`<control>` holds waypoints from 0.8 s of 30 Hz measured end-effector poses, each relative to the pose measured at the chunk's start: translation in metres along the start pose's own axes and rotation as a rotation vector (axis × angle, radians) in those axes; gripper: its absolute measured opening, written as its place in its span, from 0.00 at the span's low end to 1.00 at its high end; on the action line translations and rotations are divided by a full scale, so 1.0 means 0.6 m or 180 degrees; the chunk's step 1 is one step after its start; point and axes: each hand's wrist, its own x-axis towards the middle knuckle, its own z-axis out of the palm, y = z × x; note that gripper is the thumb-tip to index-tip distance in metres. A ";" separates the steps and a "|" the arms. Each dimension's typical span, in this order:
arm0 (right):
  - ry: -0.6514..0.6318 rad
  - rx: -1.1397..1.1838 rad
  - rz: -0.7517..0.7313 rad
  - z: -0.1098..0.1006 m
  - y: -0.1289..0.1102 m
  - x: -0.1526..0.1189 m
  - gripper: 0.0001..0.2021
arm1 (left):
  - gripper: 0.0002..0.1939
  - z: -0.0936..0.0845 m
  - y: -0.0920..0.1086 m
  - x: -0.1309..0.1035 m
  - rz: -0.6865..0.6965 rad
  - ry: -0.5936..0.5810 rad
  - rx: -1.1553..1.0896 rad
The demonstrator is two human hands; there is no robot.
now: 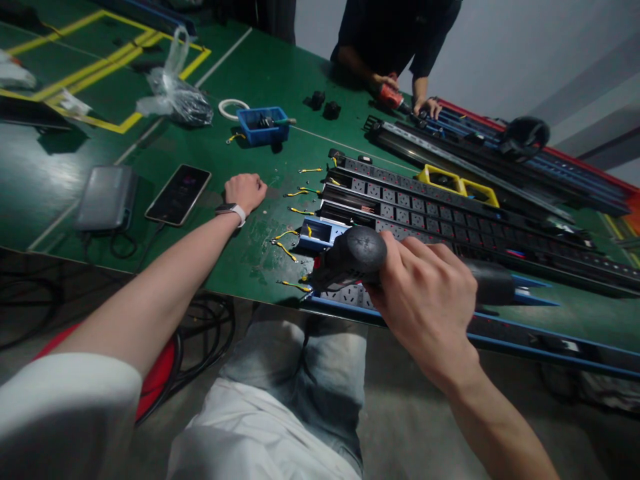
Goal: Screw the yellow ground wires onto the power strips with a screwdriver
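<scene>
My right hand (430,300) is wrapped round a black cordless drill (357,253), held over the near ends of the power strips. Its rounded rear end faces me, and its tip is hidden. Beneath it lies a blue-edged power strip (345,298) with sockets along its face. Yellow-green earth wires (295,287) with ring terminals stick out of the strip ends. My left hand (246,191), with a watch on the wrist, rests on the green table with its fingers curled in. Whatever its fingertips hold, if anything, is hidden. A few tiny metal parts lie near it.
A phone (179,195) and a grey power bank (106,198) with cables lie left. Behind are a blue bin (265,127), a white tape ring (233,109) and a plastic bag (177,97). Black power strips (425,207) fill the right. Across the table a co-worker's hand grips a red drill (391,97).
</scene>
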 end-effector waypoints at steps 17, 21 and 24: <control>0.0075 0.0026 0.0025 0.000 0.000 -0.005 0.05 | 0.25 -0.002 0.002 -0.001 -0.0017 -0.0037 0.0109; 0.0116 0.0058 0.0008 -0.001 -0.002 -0.004 0.05 | 0.26 0.000 0.002 0.000 -0.0010 0.0011 0.0098; 0.0112 0.0085 0.0028 -0.001 -0.002 -0.003 0.05 | 0.26 0.005 -0.001 0.002 -0.0022 0.0013 0.0071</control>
